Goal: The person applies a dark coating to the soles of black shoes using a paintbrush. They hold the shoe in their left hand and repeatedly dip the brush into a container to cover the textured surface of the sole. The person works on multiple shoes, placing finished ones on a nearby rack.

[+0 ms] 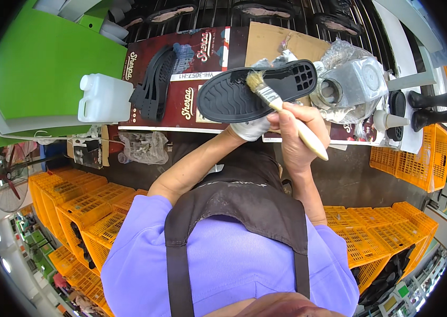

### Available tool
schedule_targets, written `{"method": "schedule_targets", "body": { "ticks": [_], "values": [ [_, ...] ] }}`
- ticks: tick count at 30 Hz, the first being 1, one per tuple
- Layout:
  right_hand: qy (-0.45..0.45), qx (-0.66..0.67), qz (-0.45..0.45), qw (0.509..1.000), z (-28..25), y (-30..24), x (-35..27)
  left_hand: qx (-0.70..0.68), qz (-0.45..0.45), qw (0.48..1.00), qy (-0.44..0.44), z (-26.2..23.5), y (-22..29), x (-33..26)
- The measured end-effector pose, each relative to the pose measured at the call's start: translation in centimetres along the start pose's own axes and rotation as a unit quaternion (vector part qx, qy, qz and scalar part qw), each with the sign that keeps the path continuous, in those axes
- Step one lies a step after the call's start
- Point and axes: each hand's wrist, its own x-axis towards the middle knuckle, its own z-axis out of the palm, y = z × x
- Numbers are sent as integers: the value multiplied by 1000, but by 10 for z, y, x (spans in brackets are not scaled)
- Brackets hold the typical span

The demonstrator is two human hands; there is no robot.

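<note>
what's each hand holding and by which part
Right hand: cream-handled bristle brush, by its handle. Left hand: black treaded shoe sole, from below, exact grip hidden.

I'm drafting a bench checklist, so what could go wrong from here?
The black sole appears supported from below by the gloved left grip, its fingers hidden; pressing the brush down might tilt it.
The bare right grip holds the brush close to the sole, so fingers could smear its surface.
The clear container appears near the sole's end; a sideways swing could bump it.
</note>
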Motion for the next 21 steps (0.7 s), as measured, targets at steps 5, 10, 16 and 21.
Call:
{"method": "schedule_targets", "body": {
  "ticks": [5,10,16,21],
  "values": [
    [7,92,93,991,17,-15,1,-163,-135,977,24,-4,-18,-8],
    [-37,83,102,991,21,-16,0,-61,-161,983,-67,-10,-18,-16],
    [-93,96,142,981,20,-21,11,23,-162,981,-101,-16,-22,-23],
    [-174,71,149,971,6,-24,32,123,-99,984,-84,-6,-3,-16]
  ]
}}
